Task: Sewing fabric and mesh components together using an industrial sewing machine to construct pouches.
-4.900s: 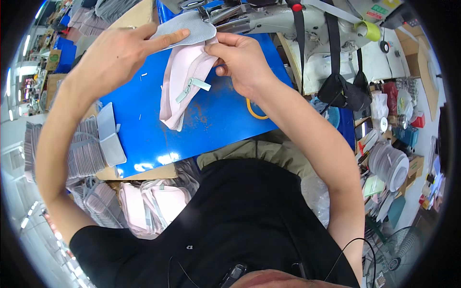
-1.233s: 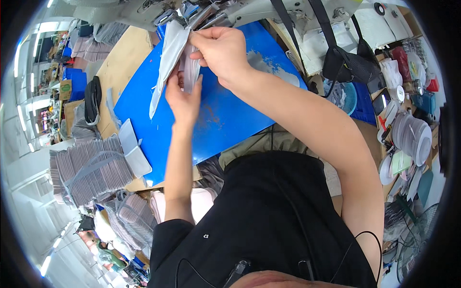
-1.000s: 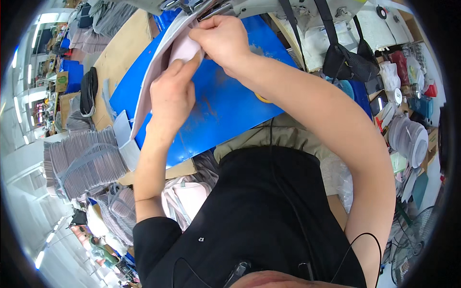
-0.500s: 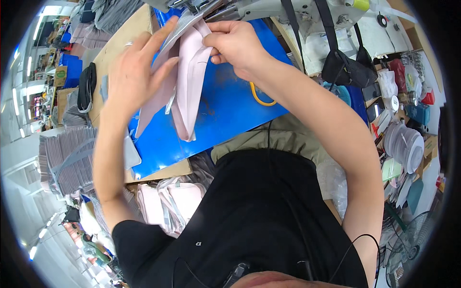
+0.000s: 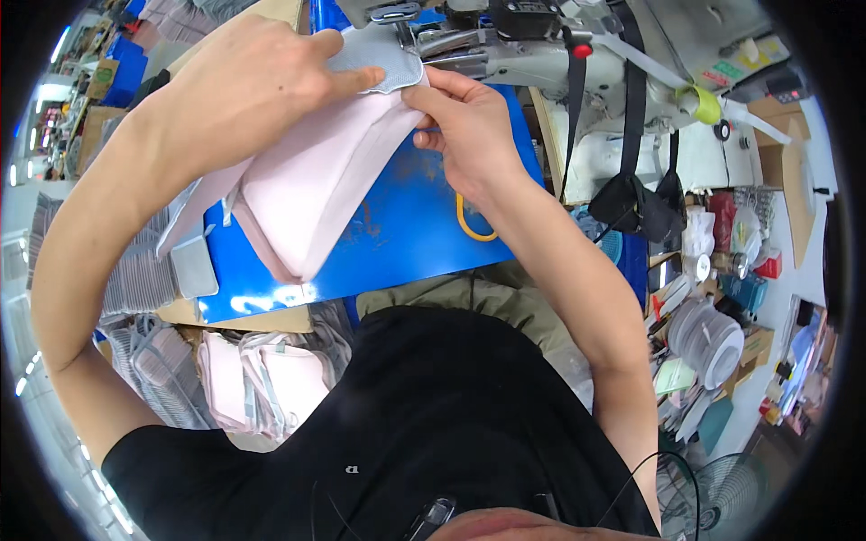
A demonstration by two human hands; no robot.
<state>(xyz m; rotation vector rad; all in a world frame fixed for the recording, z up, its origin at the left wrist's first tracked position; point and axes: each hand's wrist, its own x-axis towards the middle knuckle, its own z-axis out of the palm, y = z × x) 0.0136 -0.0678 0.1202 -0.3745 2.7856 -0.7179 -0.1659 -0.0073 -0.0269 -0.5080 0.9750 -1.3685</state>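
The right hand [image 5: 474, 126] is pinching the edge of a pink pouch [image 5: 307, 180] between thumb and fingers. The left hand [image 5: 262, 81] is pressing extended fingers on the grey panel [image 5: 388, 59] at the pouch's upper end; whether its hidden fingers are gripping cloth, one cannot tell. The pouch is slanting over the blue worktop [image 5: 397, 243], its upper end lying at the sewing machine [image 5: 532, 59]. A yellow ring [image 5: 462, 221] is lying near the right wrist.

Fabric piece [image 5: 302, 194] over tabletop [image 5: 410, 221], seemingly partly under sewing machine [image 5: 532, 59].
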